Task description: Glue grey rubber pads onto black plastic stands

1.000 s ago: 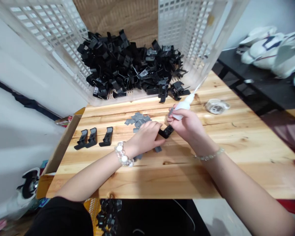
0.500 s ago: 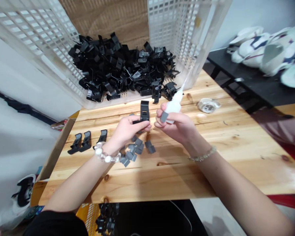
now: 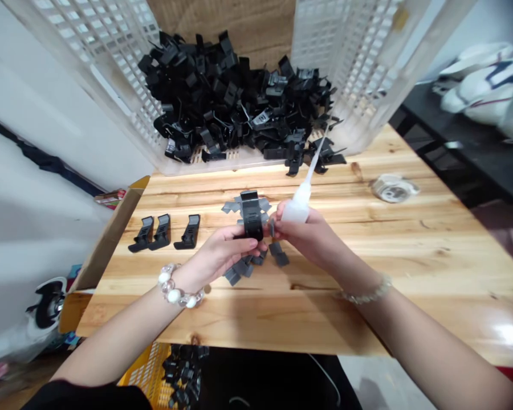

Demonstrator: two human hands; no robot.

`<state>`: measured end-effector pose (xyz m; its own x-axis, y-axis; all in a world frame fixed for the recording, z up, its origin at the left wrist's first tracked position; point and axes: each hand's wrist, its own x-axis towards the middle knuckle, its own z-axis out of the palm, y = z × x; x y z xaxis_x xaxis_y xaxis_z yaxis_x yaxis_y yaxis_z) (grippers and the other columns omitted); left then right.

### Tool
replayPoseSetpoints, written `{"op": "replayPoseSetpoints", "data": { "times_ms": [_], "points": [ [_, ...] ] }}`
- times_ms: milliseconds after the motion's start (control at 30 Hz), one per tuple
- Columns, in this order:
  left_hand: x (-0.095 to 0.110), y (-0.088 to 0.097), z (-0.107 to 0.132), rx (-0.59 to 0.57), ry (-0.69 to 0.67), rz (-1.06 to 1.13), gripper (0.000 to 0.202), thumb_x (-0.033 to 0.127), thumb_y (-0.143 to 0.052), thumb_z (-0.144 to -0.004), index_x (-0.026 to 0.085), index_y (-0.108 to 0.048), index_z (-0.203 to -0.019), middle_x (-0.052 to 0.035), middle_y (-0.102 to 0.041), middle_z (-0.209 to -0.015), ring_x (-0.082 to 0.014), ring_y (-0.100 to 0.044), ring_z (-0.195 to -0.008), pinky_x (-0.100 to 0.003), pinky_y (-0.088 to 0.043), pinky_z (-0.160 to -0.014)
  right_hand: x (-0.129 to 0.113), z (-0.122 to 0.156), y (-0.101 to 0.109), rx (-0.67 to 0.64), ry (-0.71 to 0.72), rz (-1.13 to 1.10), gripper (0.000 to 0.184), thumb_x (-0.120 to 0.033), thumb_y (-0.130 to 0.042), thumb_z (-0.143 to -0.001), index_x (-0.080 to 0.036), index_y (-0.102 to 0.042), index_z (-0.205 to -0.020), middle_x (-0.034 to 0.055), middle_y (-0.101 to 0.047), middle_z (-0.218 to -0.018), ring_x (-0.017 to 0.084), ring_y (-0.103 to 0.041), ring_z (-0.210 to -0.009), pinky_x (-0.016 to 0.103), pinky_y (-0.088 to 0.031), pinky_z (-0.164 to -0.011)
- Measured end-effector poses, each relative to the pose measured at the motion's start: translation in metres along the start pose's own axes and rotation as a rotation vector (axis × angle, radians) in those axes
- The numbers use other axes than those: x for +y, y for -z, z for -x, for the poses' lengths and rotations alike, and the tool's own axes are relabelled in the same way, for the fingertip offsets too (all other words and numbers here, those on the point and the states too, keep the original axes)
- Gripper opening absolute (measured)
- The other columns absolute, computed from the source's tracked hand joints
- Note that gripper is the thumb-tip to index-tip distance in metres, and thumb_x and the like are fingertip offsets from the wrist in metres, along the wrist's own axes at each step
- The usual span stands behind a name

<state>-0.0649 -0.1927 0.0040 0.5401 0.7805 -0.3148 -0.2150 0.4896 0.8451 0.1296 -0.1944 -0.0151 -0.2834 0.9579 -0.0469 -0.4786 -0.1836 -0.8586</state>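
Left hand (image 3: 226, 250) is clamping a black plastic clip (image 3: 252, 216) upright, fingers curled under its base, near the middle of the wooden surface (image 3: 431, 267). Right hand (image 3: 308, 233) is pinching a white squeeze bottle (image 3: 297, 208), nozzle pointing far, with a small grey tab (image 3: 272, 228) at its fingertips, right against the clip's side. Can't tell if the tab is gripped or only touching. Hands are close together, working over a scatter of grey tabs (image 3: 243, 267). Step in hand looks like fitting a tab to the clip, bottle at the ready. Next move calls for squaring the tab on the clip. Three finished-looking clips (image 3: 188, 232) are lying in a row at left. Big pile of black clips (image 3: 231, 97) is sitting in a white slotted crate (image 3: 359, 85) at the far side. Roll of tape (image 3: 393, 188) is lying at right.
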Motion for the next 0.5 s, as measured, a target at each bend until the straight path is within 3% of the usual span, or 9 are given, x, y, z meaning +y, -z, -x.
{"op": "replayPoseSetpoints", "data": {
  "times_ms": [133, 233, 367, 500],
  "points": [
    [-0.016, 0.009, -0.004, 0.086, -0.041, -0.081, 0.026, 0.024, -0.082, -0.069, 0.014, -0.073, -0.092, -0.0053, -0.074, -0.087, -0.0129, -0.067, -0.079, -0.025, -0.053, -0.075, 0.001, 0.001, -0.003, 0.060, -0.008, 0.225, 0.017, -0.024, -0.076, -0.073, -0.018, -0.060, -0.078, -0.0007, -0.060, -0.071, 0.012, -0.055, -0.066, 0.028, -0.043, -0.064],
    [-0.026, 0.007, -0.005, 0.183, -0.095, -0.203, 0.026, 0.030, -0.081, -0.072, 0.016, -0.070, -0.091, -0.0025, -0.072, -0.081, -0.0116, -0.065, -0.070, -0.025, -0.053, -0.069, 0.001, 0.003, -0.009, 0.112, -0.043, 0.309, 0.018, -0.023, -0.075, -0.071, -0.019, -0.060, -0.079, -0.0011, -0.061, -0.071, 0.012, -0.054, -0.062, 0.028, -0.044, -0.061],
    [-0.026, 0.003, -0.001, 0.187, -0.126, -0.222, 0.024, 0.033, -0.077, -0.075, 0.016, -0.066, -0.087, -0.0014, -0.069, -0.072, -0.0114, -0.064, -0.063, -0.024, -0.053, -0.061, 0.003, 0.005, -0.014, 0.139, -0.077, 0.303, 0.017, -0.023, -0.074, -0.071, -0.020, -0.059, -0.079, -0.0011, -0.061, -0.073, 0.012, -0.054, -0.059, 0.028, -0.043, -0.057],
    [-0.021, 0.005, -0.001, 0.174, -0.188, -0.275, 0.020, 0.033, -0.072, -0.079, 0.017, -0.064, -0.089, -0.0014, -0.069, -0.072, -0.0118, -0.065, -0.065, -0.024, -0.054, -0.062, 0.005, 0.006, -0.011, 0.101, -0.116, 0.239, 0.015, -0.024, -0.075, -0.073, -0.020, -0.062, -0.080, -0.0010, -0.060, -0.068, 0.013, -0.054, -0.060, 0.028, -0.042, -0.057]
  ]
}}
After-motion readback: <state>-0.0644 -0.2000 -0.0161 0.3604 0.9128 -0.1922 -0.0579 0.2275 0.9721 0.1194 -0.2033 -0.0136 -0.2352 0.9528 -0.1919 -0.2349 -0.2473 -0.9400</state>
